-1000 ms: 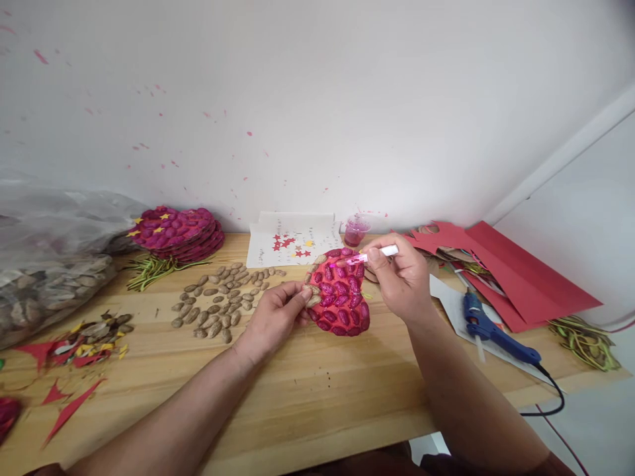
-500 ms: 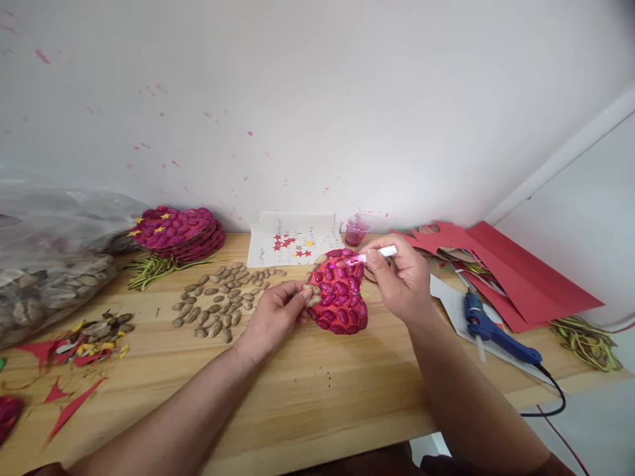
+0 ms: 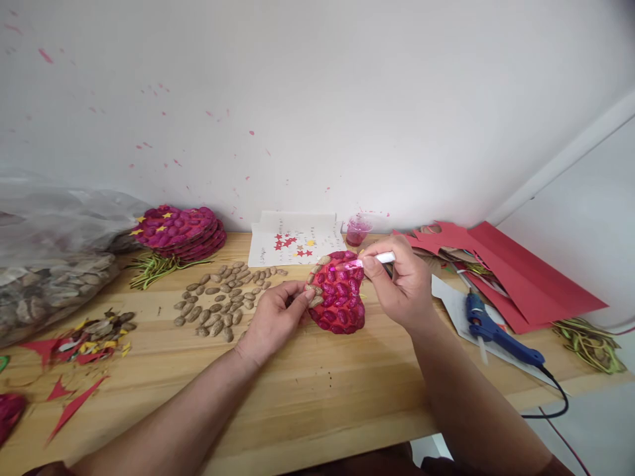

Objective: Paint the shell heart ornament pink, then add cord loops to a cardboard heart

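The peanut-covered piece (image 3: 342, 301) sits between the two hands, mostly pink, with bare peanuts (image 3: 316, 299) beside the left thumb. The step in hand looks like colouring; the next move seems to call for bringing the brush (image 3: 384, 257) to those bare peanuts. The left hand (image 3: 278, 312) pinches the edge; the right hand (image 3: 401, 285) grips the brush narrowly. A pink-stained cup (image 3: 358, 233) stands beyond the right hand, loose peanuts (image 3: 214, 325) left of the left.
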{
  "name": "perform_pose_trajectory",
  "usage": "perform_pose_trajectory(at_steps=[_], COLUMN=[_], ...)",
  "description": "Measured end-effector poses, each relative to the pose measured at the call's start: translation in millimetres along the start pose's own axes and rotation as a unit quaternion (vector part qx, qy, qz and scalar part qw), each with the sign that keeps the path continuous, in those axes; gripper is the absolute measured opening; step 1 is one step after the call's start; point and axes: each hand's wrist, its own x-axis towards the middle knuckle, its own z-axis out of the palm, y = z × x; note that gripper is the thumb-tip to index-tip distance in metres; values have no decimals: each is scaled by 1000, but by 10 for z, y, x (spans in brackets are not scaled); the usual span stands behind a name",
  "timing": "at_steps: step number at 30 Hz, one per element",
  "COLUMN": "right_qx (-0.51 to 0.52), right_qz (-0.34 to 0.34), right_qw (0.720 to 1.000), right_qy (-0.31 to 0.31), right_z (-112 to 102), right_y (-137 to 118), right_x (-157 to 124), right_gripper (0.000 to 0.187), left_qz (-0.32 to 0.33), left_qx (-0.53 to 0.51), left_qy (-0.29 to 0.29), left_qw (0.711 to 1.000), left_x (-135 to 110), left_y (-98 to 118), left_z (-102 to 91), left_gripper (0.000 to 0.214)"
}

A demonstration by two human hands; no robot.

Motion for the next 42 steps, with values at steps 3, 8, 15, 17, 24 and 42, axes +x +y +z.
perform_pose_trajectory(at_steps=[3, 8, 15, 17, 24, 42], right_qx=[-15, -10, -55, -50, -22, -46], right_qz=[-21, -41, -39, -33, -18, -28], right_qw=[1000, 999, 998, 998, 999, 998], right_qy=[-11, -19, 17, 25, 21, 32], right_z=[-12, -12, -5, -8, -13, -11], right_y=[-32, -71, -53, -34, -13, -69], right_x=[8, 11, 25, 21, 2, 13], right_gripper=[4, 6, 6, 6, 5, 7], left_qz=[-3, -2, 2, -3, -24, -21], left_qx=[2, 11, 0, -16, -71, -76], left_qy=[2, 6, -4, -8, -12, -10], left_qw=[1000, 1000, 1000, 1000, 997, 997], left_x=[1, 1, 4, 11, 22, 24], left_y=[17, 44, 49, 35, 10, -1], left_z=[7, 12, 10, 7, 14, -1], left_gripper=[42, 42, 42, 42, 43, 42])
